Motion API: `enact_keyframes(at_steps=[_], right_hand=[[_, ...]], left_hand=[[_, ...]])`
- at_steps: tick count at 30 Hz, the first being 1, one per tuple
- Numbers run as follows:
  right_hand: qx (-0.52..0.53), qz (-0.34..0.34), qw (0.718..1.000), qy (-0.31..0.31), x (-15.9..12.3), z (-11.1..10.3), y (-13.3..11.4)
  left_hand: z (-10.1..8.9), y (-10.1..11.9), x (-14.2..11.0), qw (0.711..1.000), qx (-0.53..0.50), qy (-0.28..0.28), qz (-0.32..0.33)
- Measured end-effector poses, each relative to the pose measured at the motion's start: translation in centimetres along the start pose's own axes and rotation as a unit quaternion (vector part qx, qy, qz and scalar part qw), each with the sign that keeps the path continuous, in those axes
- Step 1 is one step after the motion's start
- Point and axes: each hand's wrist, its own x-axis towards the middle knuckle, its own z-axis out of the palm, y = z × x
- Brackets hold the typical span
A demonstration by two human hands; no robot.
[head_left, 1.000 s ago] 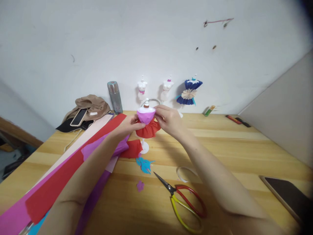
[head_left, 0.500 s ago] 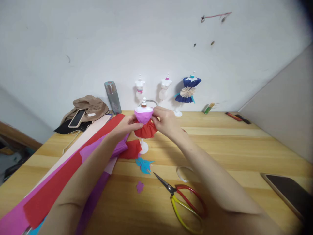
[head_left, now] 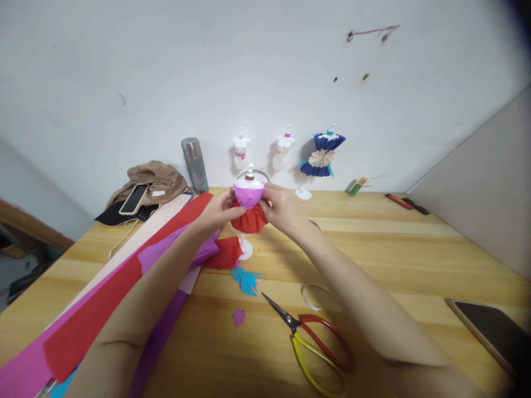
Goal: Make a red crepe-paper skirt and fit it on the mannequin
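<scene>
A small white mannequin stands on a round base in front of me, dressed in a pink-purple paper top and a gathered red paper skirt. My left hand is closed on the left side of the top, thumb across its lower edge. On the opposite side, my right hand pinches the top's right edge near the waist. Below the base lie blue paper scraps and a purple paper flower. Scissors with red and yellow handles rest nearer me.
Crepe paper sheets cover the table's left side. Behind are a flask, a cap with a phone, white mannequins and one in a blue dress. A tape ring and dark tablet-like device lie right.
The view has shifted slightly, so everything sits a little further right. Both hands keep their hold on the paper top, with little other visible movement.
</scene>
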Motion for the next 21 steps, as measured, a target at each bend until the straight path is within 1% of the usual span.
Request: enact_keyframes(at_steps=[3,6,8,9,11,14,17,21], right_hand=[[-0.013,-0.011,1.000,0.010,0.0,0.0,-0.1],[-0.029,-0.018,0.999,0.015,-0.1,0.0,-0.2],[-0.032,-0.018,0.999,0.014,-0.1,0.1,-0.2],[-0.034,-0.017,0.999,0.015,-0.1,0.1,-0.2],[-0.039,-0.017,0.999,0.016,-0.1,0.2,-0.2],[-0.042,-0.024,0.999,0.021,-0.1,0.1,-0.3],[-0.029,-0.034,0.999,0.024,-0.1,-0.1,-0.4],[-0.004,-0.030,0.999,0.017,0.0,-0.5,-0.6]], left_hand=[[-0.1,0.7,-0.3,0.994,0.104,0.015,0.003],[0.1,1.5,-1.0,0.970,0.230,0.075,0.023],[0.4,2.0,-1.5,0.954,0.276,0.112,0.043],[0.6,2.2,-1.6,0.950,0.285,0.121,0.050],[0.7,2.4,-1.6,0.951,0.279,0.122,0.050],[0.6,2.2,-1.1,0.968,0.226,0.101,0.031],[-0.1,1.8,-0.4,0.986,0.153,0.066,0.010],[-1.5,1.7,0.1,0.996,0.082,0.011,-0.020]])
